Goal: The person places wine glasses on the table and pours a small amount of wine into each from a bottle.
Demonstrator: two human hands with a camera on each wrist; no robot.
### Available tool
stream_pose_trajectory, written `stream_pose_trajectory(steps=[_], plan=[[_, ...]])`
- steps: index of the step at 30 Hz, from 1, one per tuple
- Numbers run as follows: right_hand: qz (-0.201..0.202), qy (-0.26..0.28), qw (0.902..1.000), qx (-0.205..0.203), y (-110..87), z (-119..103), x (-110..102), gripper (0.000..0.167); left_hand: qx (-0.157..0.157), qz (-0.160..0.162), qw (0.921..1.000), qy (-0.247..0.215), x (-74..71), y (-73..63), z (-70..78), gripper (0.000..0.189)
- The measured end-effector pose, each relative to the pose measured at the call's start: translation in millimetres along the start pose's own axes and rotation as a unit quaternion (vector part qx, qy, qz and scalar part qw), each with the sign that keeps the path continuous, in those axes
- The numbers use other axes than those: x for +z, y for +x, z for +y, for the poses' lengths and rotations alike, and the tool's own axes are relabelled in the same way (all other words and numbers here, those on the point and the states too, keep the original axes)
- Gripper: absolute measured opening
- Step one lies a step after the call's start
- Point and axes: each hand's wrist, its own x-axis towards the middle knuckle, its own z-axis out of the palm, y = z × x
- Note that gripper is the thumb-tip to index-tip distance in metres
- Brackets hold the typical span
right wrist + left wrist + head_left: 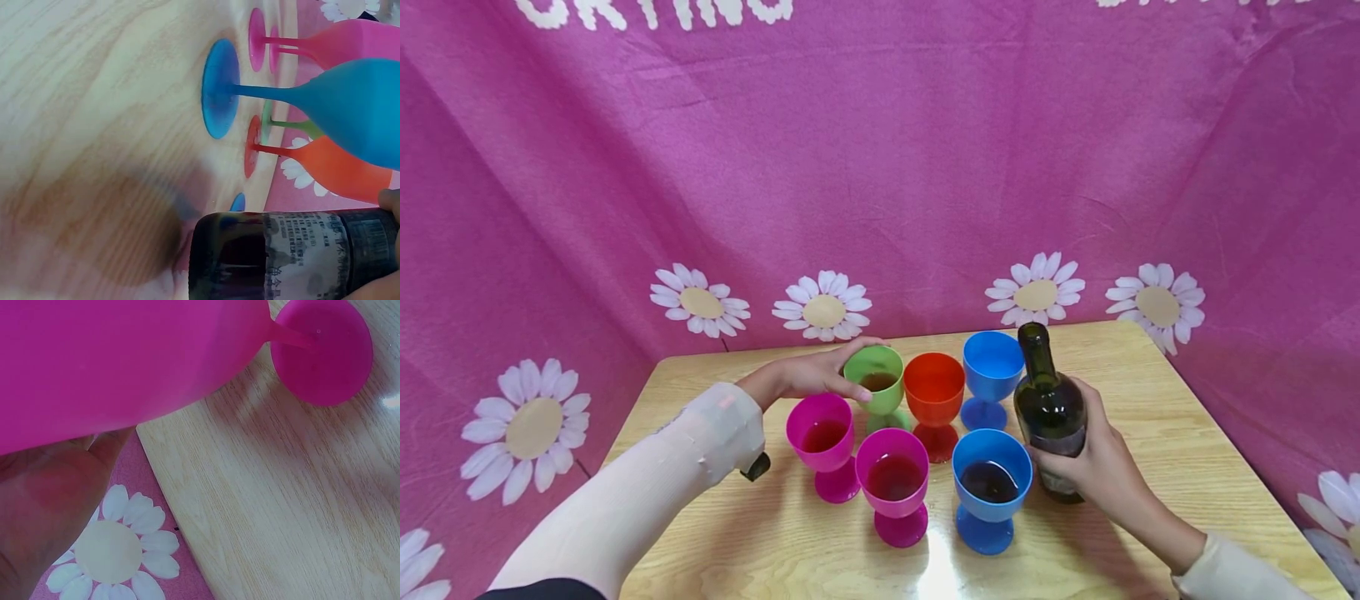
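My left hand (812,372) holds the bowl of a green goblet (880,360), thumb in front and fingers behind; brown liquid lies inside. In the left wrist view, a pink goblet (156,356) hides most of that hand's grip. My right hand (1097,458) grips a dark green wine bottle (1051,408) around its body, neck up and slightly tilted. The bottle's labelled lower part (306,250) shows in the right wrist view, its base seemingly just off the table. Nearest to it are a front blue goblet (991,500) with dark liquid and a rear blue goblet (992,358).
A red goblet (934,392) stands between the green and rear blue ones, without visible liquid. Two pink goblets, one left (820,437) and one in front (891,492), contain red liquid. All stand close together on the wooden table (737,533). A pink flowered cloth (880,167) hangs behind.
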Motion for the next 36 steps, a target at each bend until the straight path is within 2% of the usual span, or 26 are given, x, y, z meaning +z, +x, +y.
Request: stream_pose_trajectory(steps=[11,20,31,36], plan=[[0.029,0.021,0.9992,-0.017,-4.9,11.0,4.4,0.107,-0.007,0.004,1.0000,0.005,-0.4,1.4,-1.3,0.079],[0.036,0.040,0.9985,-0.003,-8.5,16.7,5.5,0.106,0.004,-0.002,1.0000,0.002,-0.6,2.2,-3.8,0.078],[0.036,0.063,0.9969,0.032,-12.1,22.5,2.6,0.110,0.010,0.000,0.9999,0.008,-0.9,2.4,-5.1,0.078],[0.062,0.066,0.9951,0.039,-18.3,29.2,2.4,0.107,0.006,0.002,0.9999,0.013,-1.2,1.7,-3.5,0.078]])
